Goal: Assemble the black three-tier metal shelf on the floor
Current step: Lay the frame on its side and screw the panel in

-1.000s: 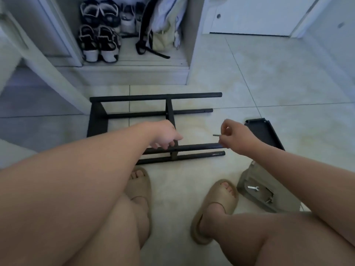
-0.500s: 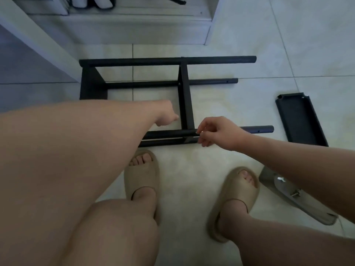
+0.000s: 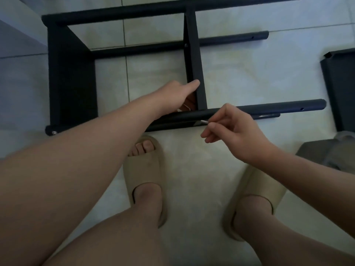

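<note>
The black shelf frame (image 3: 71, 73) lies on its side on the tiled floor, with long tubes running left to right and a middle tier panel (image 3: 194, 60) across them. My left hand (image 3: 178, 93) reaches under that panel, thumb against its edge and fingers curled beneath it. My right hand (image 3: 230, 127) pinches a small silver screw (image 3: 204, 121) at the near tube (image 3: 269, 107), just right of the panel. A loose black shelf tray (image 3: 340, 89) lies at the right.
A grey-green open box (image 3: 330, 152) sits at the right edge below the tray. My feet in beige slippers (image 3: 144, 169) stand on the floor just in front of the frame. A pale cabinet edge (image 3: 17, 35) is at the upper left.
The camera has tilted down and come closer to the frame. My left hand slid forward to the middle panel, and my right hand brought the screw down to the near tube.
</note>
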Demonstrator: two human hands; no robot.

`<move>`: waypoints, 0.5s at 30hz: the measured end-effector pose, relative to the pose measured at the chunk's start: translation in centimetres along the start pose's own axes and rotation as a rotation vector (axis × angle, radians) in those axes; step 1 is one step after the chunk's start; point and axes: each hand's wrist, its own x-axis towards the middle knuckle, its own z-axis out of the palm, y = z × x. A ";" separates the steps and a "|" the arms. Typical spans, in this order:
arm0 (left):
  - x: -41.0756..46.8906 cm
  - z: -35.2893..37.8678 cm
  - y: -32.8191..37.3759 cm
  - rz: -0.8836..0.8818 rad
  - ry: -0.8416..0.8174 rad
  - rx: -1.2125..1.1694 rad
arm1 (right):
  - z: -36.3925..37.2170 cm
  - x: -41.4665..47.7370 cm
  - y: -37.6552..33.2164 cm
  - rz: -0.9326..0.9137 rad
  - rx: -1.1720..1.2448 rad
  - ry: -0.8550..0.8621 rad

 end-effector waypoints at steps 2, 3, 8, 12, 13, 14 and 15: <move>0.1 0.2 -0.3 0.059 -0.023 0.076 | 0.2 -0.3 0.5 -0.028 0.037 0.019; -0.1 0.3 -0.4 0.082 -0.028 0.112 | 0.2 -0.3 0.6 -0.036 0.049 0.020; -0.4 0.6 -0.4 0.135 -0.019 0.189 | 0.0 -0.2 0.9 -0.051 -0.007 0.018; -0.5 0.8 -0.6 0.189 -0.025 0.199 | 0.2 -0.2 1.1 -0.190 -0.295 0.021; -0.5 0.8 -0.6 0.193 -0.026 0.197 | 0.3 -0.1 1.1 -0.222 -0.355 0.020; -0.5 0.8 -0.6 0.197 -0.028 0.192 | 0.4 0.0 1.2 -0.249 -0.403 0.017; -0.5 0.8 -0.6 0.202 -0.030 0.187 | 0.4 0.1 1.2 -0.269 -0.437 0.013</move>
